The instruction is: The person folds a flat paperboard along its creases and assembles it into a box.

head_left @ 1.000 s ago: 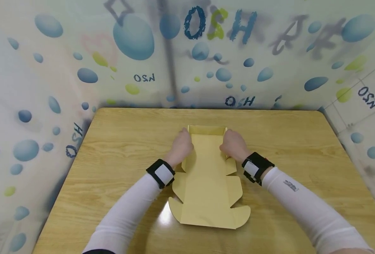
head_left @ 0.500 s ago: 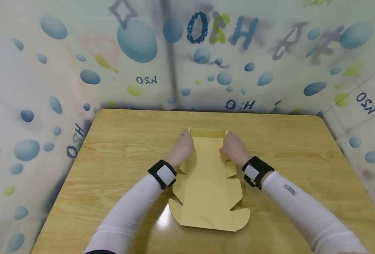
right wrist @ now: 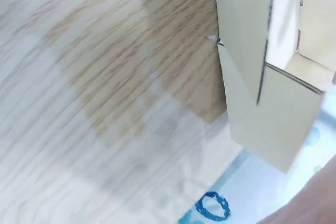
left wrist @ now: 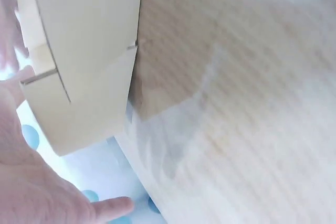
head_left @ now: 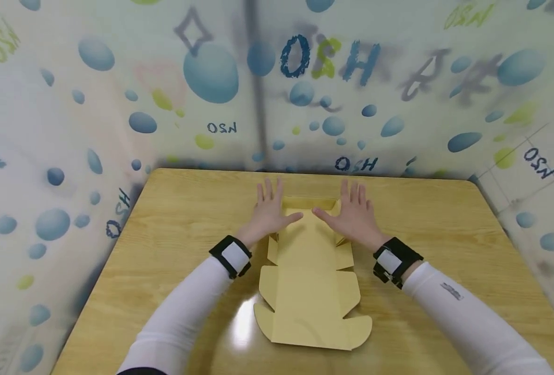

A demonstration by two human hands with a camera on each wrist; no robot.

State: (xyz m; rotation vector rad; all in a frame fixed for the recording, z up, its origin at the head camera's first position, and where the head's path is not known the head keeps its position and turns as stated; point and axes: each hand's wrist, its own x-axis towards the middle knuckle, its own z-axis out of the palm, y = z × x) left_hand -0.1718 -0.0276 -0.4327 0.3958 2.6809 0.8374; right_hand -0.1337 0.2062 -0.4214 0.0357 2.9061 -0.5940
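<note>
A pale yellow cardboard box blank (head_left: 307,276) lies lengthwise on the wooden table, its far end wall folded upright and its near end spread flat with rounded flaps. My left hand (head_left: 268,212) is over its far left corner, fingers straight and spread, thumb pointing inward across the cardboard. Mirroring it, my right hand (head_left: 354,216) hovers at the far right corner with fingers extended and thumb inward. Neither hand holds anything. In the left wrist view the box's side wall (left wrist: 89,40) stands up with a slotted flap. The right wrist view has the opposite side wall (right wrist: 247,40) upright too.
The wooden table (head_left: 187,219) extends on both sides of the cardboard. Behind it rises a wall covering (head_left: 164,83) printed with blue and green drops and letters. Light glares off the tabletop near the lower left of the box.
Both hands have let go of the far side walls. Their curled fingers have straightened and spread, and the thumbs now point inward. The head view has tilted up slightly.
</note>
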